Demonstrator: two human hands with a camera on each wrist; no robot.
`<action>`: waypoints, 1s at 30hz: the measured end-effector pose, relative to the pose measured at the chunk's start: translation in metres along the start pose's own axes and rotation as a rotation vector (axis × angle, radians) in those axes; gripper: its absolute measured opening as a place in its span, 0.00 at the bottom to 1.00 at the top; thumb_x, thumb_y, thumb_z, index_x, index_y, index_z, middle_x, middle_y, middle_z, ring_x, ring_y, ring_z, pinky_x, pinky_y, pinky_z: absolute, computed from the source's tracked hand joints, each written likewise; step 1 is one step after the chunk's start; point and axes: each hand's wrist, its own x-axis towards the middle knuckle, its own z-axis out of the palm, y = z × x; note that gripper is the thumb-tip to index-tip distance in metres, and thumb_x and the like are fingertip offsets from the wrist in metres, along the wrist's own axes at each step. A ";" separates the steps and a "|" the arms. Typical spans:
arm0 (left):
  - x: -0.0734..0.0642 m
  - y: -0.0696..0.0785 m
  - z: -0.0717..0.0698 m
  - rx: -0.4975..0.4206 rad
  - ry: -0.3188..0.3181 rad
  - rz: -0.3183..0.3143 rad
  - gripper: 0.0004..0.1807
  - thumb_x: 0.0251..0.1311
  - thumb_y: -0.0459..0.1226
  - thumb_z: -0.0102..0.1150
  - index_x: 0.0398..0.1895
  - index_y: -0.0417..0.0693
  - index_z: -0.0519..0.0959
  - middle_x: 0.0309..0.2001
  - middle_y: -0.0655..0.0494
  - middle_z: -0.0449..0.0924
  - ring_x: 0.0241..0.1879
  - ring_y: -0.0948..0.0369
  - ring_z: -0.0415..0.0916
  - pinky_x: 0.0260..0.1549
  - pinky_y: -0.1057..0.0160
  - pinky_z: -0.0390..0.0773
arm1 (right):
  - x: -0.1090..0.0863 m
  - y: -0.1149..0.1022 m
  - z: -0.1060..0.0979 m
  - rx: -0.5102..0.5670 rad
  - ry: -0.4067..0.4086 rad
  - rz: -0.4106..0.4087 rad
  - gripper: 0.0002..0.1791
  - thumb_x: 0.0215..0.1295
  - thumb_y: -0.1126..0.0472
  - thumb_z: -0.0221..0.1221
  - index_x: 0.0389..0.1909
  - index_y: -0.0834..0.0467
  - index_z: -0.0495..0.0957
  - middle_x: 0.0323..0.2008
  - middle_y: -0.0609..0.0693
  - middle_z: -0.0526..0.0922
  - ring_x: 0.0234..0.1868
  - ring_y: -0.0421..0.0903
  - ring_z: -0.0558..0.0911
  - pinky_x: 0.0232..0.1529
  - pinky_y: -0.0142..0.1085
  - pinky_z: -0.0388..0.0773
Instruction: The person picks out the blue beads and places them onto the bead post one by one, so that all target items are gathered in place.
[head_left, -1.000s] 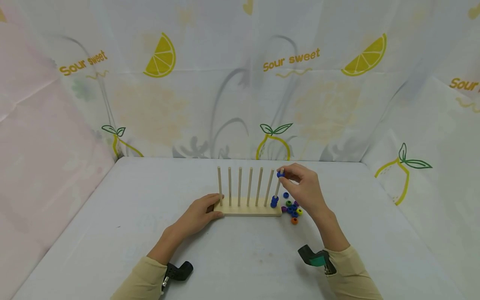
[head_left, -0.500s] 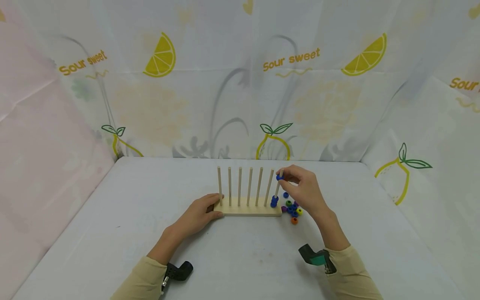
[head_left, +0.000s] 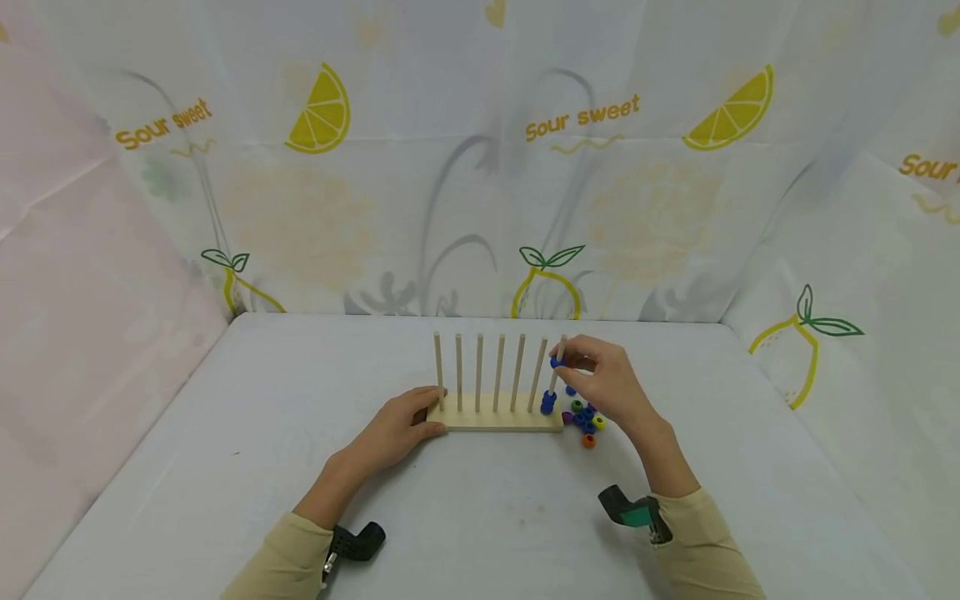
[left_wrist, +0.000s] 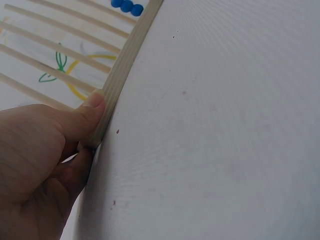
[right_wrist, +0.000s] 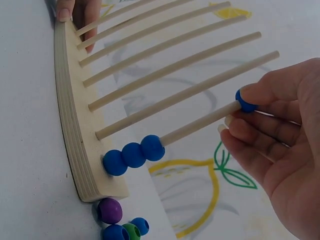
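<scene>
A pale wooden base (head_left: 495,422) carries a row of several upright pegs on the table. My left hand (head_left: 393,431) grips the left end of this base, thumb on the front edge, as the left wrist view shows. At the rightmost peg, my right hand (head_left: 609,379) pinches a blue bead (right_wrist: 245,101) between thumb and fingers. That bead is threaded on the upper part of the peg. Lower on the same peg, three blue beads (right_wrist: 133,155) are stacked against the base. The other pegs carry no beads.
Loose beads lie beside the base's right end, among them an orange bead (head_left: 588,441), a yellow bead (head_left: 598,422), a green bead (head_left: 577,406) and a purple bead (right_wrist: 109,211). A white cloth covers the table (head_left: 480,517). A printed curtain (head_left: 420,208) stands behind.
My right hand has slid the pinched blue bead a short way down the rightmost peg from near its tip. My left hand and the base stay in place.
</scene>
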 end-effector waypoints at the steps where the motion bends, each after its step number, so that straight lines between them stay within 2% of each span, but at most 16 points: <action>1: 0.000 0.000 0.000 -0.001 0.001 0.001 0.30 0.64 0.41 0.64 0.69 0.43 0.71 0.69 0.47 0.71 0.71 0.47 0.65 0.69 0.47 0.68 | 0.000 0.001 0.000 -0.002 -0.006 0.005 0.08 0.61 0.71 0.64 0.39 0.59 0.83 0.38 0.52 0.86 0.39 0.42 0.83 0.47 0.26 0.83; 8: 0.000 0.001 -0.001 -0.002 0.000 0.006 0.30 0.64 0.40 0.65 0.69 0.42 0.71 0.69 0.46 0.71 0.71 0.47 0.65 0.69 0.47 0.68 | -0.001 0.007 0.003 -0.007 -0.049 0.030 0.08 0.60 0.71 0.64 0.40 0.60 0.84 0.39 0.53 0.86 0.39 0.44 0.84 0.48 0.35 0.86; 20: -0.001 0.000 -0.001 -0.008 0.004 0.009 0.30 0.63 0.40 0.66 0.68 0.42 0.72 0.68 0.46 0.72 0.71 0.47 0.66 0.68 0.46 0.69 | -0.001 0.010 0.004 -0.028 -0.127 0.100 0.05 0.61 0.68 0.65 0.37 0.57 0.83 0.39 0.51 0.85 0.38 0.44 0.82 0.46 0.32 0.84; 30: 0.000 0.001 -0.001 -0.017 -0.008 -0.001 0.30 0.63 0.40 0.65 0.68 0.43 0.72 0.69 0.48 0.71 0.71 0.49 0.65 0.69 0.47 0.68 | -0.001 0.014 0.007 -0.042 -0.162 0.129 0.05 0.60 0.67 0.67 0.36 0.57 0.84 0.39 0.52 0.86 0.38 0.43 0.82 0.47 0.36 0.85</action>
